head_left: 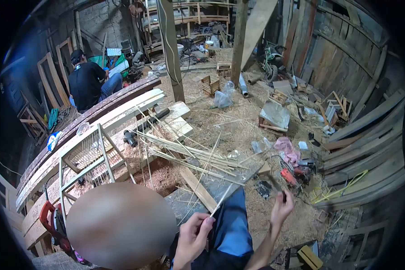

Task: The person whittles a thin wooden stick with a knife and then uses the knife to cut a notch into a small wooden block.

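My left hand (pixel 194 236) is closed, pinching a thin pale stick (pixel 221 200) that slants up and away over my lap. To the right, my right hand (pixel 281 208) is raised, its fingers wrapped around the dark handle of what looks like a knife (pixel 274 187). Its dark blade is hard to make out and points up and left, apart from the stick. In front of me, a loose pile of long thin sticks (pixel 191 153) lies across the boards. Under the near end of the pile is a flat wooden strip (pixel 198 189).
A wooden frame with thin rods (pixel 92 153) stands left, near a blurred oval covering the lower left. A person (pixel 87 81) sits beyond the long planks (pixel 135 102). Red power tools (pixel 290 177) and a pink cloth (pixel 287 150) lie right on the shaving-covered floor. Posts (pixel 170 49) stand ahead.
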The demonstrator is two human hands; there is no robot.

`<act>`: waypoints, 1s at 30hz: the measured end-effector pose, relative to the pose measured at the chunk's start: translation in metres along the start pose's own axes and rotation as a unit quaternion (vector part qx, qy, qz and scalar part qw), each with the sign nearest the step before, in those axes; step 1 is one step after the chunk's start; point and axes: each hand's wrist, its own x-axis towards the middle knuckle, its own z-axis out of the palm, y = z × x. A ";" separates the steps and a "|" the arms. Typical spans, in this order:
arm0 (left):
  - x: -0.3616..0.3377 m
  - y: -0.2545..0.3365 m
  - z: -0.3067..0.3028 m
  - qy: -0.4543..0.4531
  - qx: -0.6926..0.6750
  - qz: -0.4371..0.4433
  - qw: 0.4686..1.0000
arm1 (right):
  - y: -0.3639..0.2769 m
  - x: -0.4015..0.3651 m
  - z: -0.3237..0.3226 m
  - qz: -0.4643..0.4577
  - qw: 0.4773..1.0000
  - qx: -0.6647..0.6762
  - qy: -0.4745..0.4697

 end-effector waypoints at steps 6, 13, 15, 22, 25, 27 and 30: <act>0.020 -0.010 0.014 0.009 -0.107 -0.032 0.994 | -0.039 -0.026 0.010 -0.139 0.982 0.056 -0.118; 0.015 -0.029 0.016 0.003 -0.203 -0.073 0.976 | -0.092 -0.054 0.039 -0.235 0.920 0.083 -0.301; 0.014 -0.024 0.017 0.017 -0.174 -0.072 0.982 | -0.097 -0.056 0.038 -0.242 0.920 0.077 -0.299; 0.015 -0.023 0.022 0.000 -0.227 -0.035 0.973 | -0.098 -0.052 0.034 -0.254 0.923 0.092 -0.273; 0.013 -0.030 0.017 -0.015 -0.184 -0.030 0.982 | -0.096 -0.050 0.034 -0.280 0.919 0.091 -0.262; 0.012 -0.030 0.014 -0.037 -0.200 -0.044 0.978 | -0.093 -0.050 0.036 -0.284 0.918 0.092 -0.262; 0.012 -0.023 0.006 -0.063 -0.196 -0.066 0.976 | -0.093 -0.046 0.033 -0.305 0.913 0.074 -0.259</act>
